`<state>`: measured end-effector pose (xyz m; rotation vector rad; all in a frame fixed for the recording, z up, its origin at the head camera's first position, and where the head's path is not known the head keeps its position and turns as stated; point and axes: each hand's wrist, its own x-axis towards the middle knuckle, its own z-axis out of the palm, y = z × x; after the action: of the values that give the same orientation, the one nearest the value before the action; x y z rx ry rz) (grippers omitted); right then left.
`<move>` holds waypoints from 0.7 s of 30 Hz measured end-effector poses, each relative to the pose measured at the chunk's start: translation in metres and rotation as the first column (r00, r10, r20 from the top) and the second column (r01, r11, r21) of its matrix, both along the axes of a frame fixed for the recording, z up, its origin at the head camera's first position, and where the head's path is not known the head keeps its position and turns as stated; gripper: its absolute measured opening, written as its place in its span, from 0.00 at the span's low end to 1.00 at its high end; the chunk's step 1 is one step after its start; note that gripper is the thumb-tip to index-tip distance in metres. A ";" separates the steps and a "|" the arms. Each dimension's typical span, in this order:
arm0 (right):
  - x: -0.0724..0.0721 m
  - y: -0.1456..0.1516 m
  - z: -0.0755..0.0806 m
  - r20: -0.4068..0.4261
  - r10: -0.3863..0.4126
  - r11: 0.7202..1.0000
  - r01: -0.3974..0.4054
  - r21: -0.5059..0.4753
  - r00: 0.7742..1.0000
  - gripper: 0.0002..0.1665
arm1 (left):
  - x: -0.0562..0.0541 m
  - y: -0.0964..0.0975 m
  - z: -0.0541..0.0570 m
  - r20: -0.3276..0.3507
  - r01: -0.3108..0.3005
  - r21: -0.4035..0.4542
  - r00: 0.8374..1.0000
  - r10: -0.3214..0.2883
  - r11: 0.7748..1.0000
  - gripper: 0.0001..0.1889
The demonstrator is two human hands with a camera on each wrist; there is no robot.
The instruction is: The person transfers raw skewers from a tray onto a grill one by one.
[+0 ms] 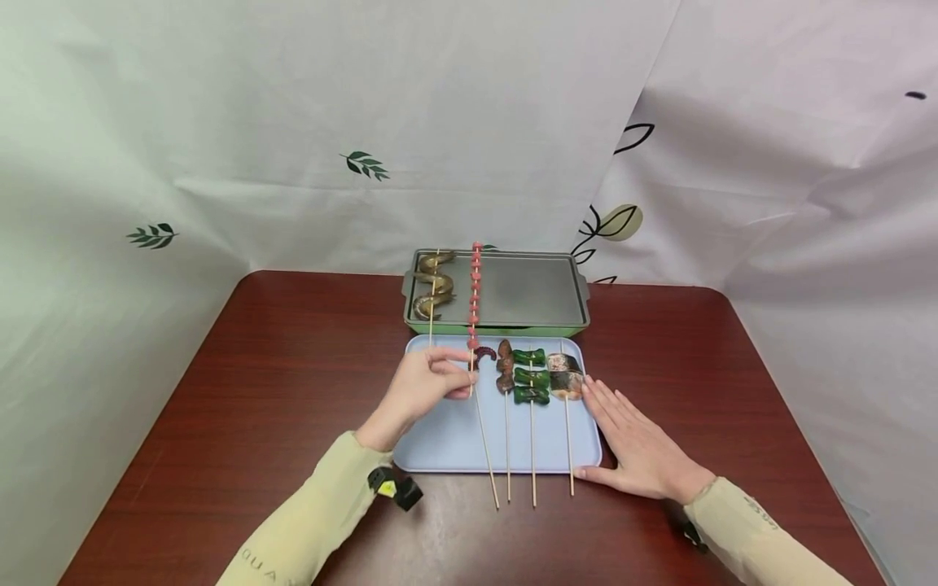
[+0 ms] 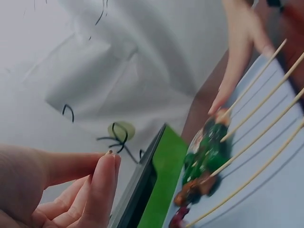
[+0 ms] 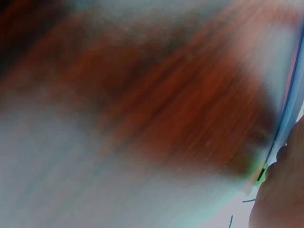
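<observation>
Thumb and fingertips of my left hand (image 1: pixel 425 387) pinch the stick of a skewer of small pink pieces (image 1: pixel 475 285). Its pink part reaches forward over the left part of a grey grill plate (image 1: pixel 531 289). In the left wrist view just the stick's end (image 2: pixel 110 152) shows between the fingertips. My right hand (image 1: pixel 645 448) rests at the right edge of a pale blue tray (image 1: pixel 440 443), its fingers straight beside a fish skewer (image 1: pixel 565 382). A skewer with curled shrimp (image 1: pixel 437 285) lies on the plate's left side.
On the tray are also a green pepper skewer (image 1: pixel 531 377), a brown-chunk skewer (image 1: pixel 505 366) and a dark red curled piece (image 1: pixel 485 353) on a stick. Several sticks jut past the tray's near edge. White cloth (image 1: pixel 469 122) hangs behind the dark red table (image 1: pixel 220 391).
</observation>
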<state>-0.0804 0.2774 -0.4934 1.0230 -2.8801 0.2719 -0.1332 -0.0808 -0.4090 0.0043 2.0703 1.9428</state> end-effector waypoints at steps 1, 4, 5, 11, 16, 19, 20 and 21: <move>0.000 0.000 0.000 0.006 -0.003 1.000 0.003 0.002 1.000 0.68 | -0.005 0.000 0.001 0.003 -0.004 0.004 1.000 0.004 1.000 0.17; -0.001 0.000 0.001 0.023 -0.013 1.000 0.012 0.013 1.000 0.69 | -0.018 0.001 0.003 0.015 -0.014 0.017 1.000 0.014 1.000 0.18; -0.001 0.000 0.001 0.027 -0.014 1.000 0.014 0.016 1.000 0.69 | -0.021 0.001 0.004 0.017 -0.015 0.014 1.000 0.014 1.000 0.18; -0.002 0.000 0.002 0.027 -0.015 1.000 0.015 0.019 1.000 0.69 | -0.034 0.004 0.008 0.013 -0.038 -0.035 0.999 0.039 0.999 0.18; -0.001 -0.001 0.002 0.005 -0.001 1.000 0.001 0.004 1.000 0.68 | -0.043 0.004 0.004 0.020 -0.070 -0.109 0.997 0.073 0.991 0.18; 0.000 -0.001 0.002 0.000 0.002 1.000 -0.002 0.000 1.000 0.68 | -0.046 0.004 0.003 0.029 -0.068 -0.140 0.997 0.073 0.988 0.18; 0.000 -0.001 0.002 0.000 0.002 1.000 -0.002 0.000 1.000 0.68 | -0.047 0.004 0.003 0.031 -0.066 -0.149 0.997 0.072 0.987 0.18; 0.000 -0.001 0.002 0.002 0.001 1.000 -0.001 0.000 1.000 0.68 | -0.047 0.004 0.003 0.032 -0.065 -0.159 0.997 0.071 0.985 0.18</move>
<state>-0.0803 0.2767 -0.4913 1.0255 -2.8818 0.2727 -0.1804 -0.0773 -0.4061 -0.1373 2.2207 1.7961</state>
